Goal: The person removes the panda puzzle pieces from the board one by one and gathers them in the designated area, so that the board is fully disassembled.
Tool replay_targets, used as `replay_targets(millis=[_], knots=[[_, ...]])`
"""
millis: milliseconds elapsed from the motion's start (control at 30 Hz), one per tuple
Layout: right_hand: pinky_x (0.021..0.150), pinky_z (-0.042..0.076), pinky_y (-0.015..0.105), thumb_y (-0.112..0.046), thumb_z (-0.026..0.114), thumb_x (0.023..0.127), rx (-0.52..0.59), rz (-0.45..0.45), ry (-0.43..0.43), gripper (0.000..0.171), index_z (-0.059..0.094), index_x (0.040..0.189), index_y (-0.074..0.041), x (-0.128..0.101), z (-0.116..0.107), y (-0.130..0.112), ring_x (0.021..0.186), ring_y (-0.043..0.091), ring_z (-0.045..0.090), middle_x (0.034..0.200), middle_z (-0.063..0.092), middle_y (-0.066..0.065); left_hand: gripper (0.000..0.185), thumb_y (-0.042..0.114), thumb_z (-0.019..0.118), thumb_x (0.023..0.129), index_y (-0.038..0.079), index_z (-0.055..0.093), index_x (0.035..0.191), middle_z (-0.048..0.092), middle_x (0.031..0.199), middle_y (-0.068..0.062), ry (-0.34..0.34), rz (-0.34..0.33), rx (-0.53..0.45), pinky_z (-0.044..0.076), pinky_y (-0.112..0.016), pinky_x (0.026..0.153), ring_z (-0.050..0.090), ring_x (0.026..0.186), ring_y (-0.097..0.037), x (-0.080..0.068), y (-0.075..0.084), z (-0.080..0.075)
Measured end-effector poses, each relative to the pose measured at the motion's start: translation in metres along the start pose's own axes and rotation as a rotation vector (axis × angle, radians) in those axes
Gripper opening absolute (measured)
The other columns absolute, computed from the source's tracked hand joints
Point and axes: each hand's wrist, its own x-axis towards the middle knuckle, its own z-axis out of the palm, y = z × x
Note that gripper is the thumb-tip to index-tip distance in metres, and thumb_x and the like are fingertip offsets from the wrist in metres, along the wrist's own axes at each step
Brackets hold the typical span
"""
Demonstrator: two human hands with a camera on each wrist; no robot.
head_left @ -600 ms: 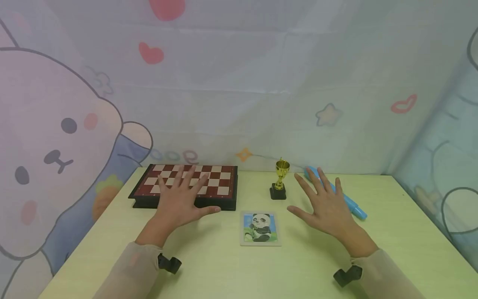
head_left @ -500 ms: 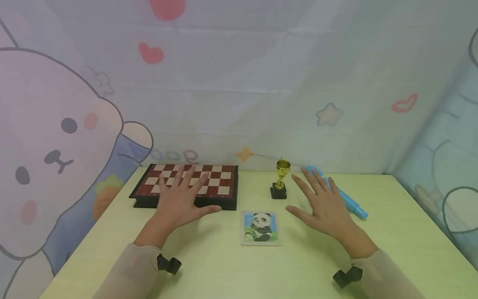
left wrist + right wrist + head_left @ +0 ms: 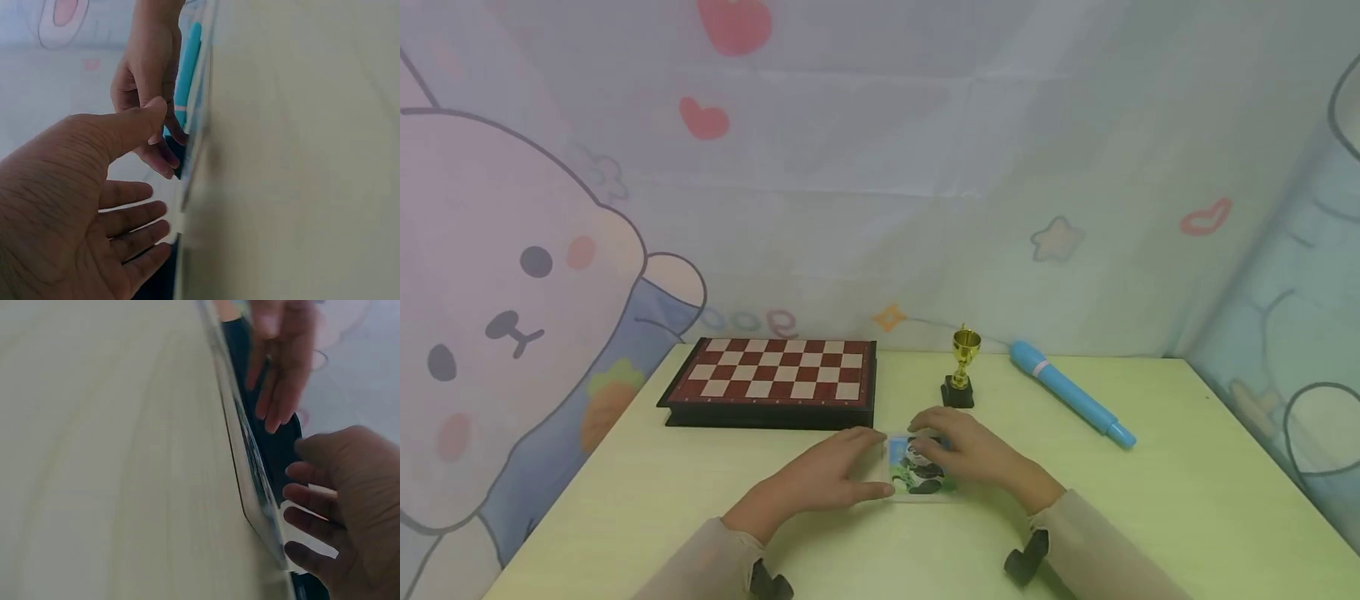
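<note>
Both hands on the panda card, which lies flat on the table just in front of the trophy, centre-near. Left hand has straight fingers along the card's left edge, thumb at the near corner; wrist view shows the fingers relaxed, not curled. Right hand lies over the card's top/right side, fingertips bent down at the edge. Can't tell if it's pinching yet or only touching. Risks, imo: card is thin, rigid, glossy w/ rounded corners, flush on a smooth pale-green top, so fingers may skid over the edge w/o getting under it, or the card just slides fwd. Trophy is small, tall, narrow-based shiny gold plastic on a black block; a fwd nudge could tip it. Chessboard is a boxy, heavy-looking case to the left, well clear. Blue pen is round, smooth, could roll, but far right.
</note>
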Motion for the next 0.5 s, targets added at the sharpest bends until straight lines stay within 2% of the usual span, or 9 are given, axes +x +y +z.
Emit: replay_targets(millis=[133,300,500], knots=[[0.098,0.051,0.039,-0.025,0.059,0.097,0.007,0.020,0.023,0.023,0.065,0.118,-0.016,0.005,0.011,0.013,0.116,0.013,0.057,0.124,0.062,-0.002,0.092,0.069,0.061,0.080,0.018,0.033,0.151,0.031,0.158,-0.005,-0.005,0.022,-0.017,0.033,-0.052,0.116,0.030,0.146,-0.027,0.011,-0.011,0.014],[0.104,0.046,0.043,-0.029,0.059,0.097,-0.016,0.007,0.071,0.023,0.067,0.117,-0.021,0.006,0.020,0.023,0.122,0.016,0.053,0.128,0.060,-0.003,0.096,0.073,0.061,0.077,0.020,0.033,0.151,0.035,0.156,0.002,0.050,0.098,0.052,0.034,-0.049,0.116,0.031,0.145,-0.021,0.022,-0.024,0.022],[0.102,0.045,0.049,-0.031,0.057,0.098,-0.013,-0.002,0.070,0.023,0.068,0.118,-0.025,0.006,0.026,0.024,0.123,0.021,0.051,0.129,0.059,0.001,0.099,0.080,0.061,0.071,0.023,0.037,0.149,0.041,0.152,0.007,0.105,0.099,0.058,0.037,-0.049,0.111,0.038,0.136,-0.017,0.022,-0.032,0.028]])
